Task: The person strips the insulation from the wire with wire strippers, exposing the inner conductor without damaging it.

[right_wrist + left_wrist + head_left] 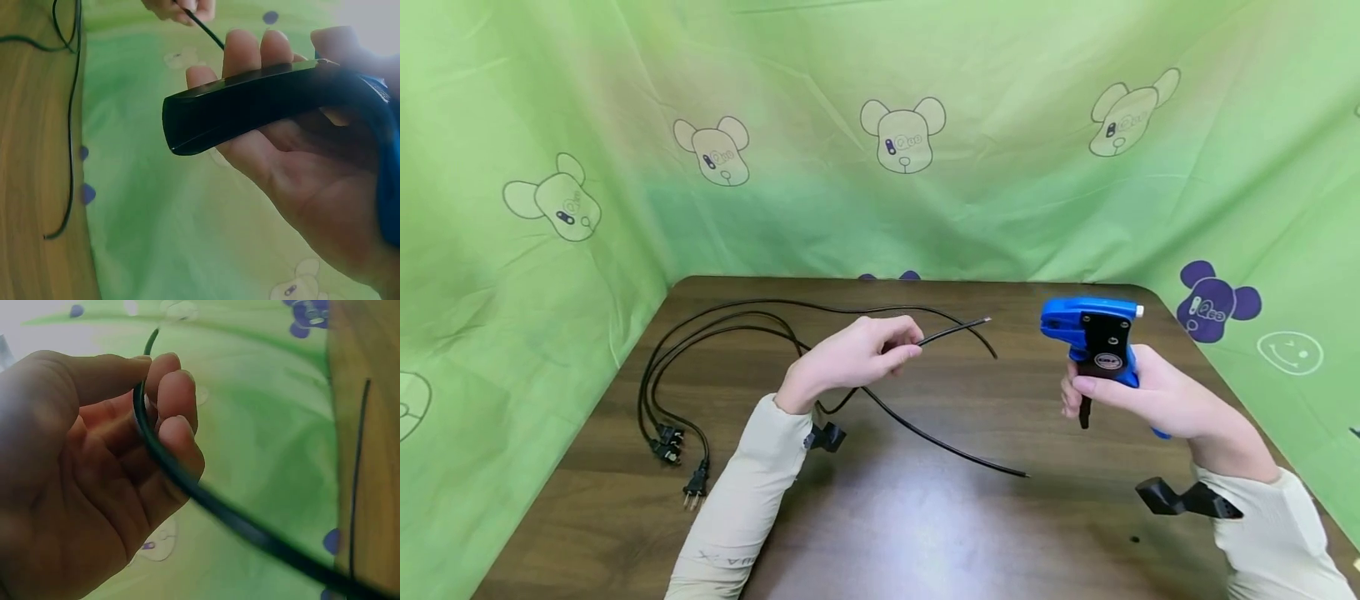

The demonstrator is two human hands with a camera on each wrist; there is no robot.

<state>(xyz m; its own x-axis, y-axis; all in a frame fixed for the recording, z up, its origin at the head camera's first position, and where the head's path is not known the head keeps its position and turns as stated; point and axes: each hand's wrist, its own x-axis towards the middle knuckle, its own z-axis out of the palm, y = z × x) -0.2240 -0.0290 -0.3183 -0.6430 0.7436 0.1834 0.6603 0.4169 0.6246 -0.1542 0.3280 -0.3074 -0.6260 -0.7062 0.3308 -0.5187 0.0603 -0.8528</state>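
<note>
My left hand (859,354) pinches a black power cord (953,332) a short way behind its cut end, between thumb and fingers. In the left wrist view the cord (234,528) curves across the fingers, its tip pointing up past the thumb. Over the table's right side, my right hand (1157,400) grips a blue and black wire stripper (1103,333) by its handles. Its blue nose faces left, toward the cord's end, with a gap between them. The right wrist view shows a black handle (244,109) lying across the fingers.
More black cord (943,443) lies in loops on the brown table (925,533), with free ends near the middle. Plugs (696,483) lie at the left. A small dark bit (1134,539) sits at front right. Green printed cloth (797,217) surrounds the table.
</note>
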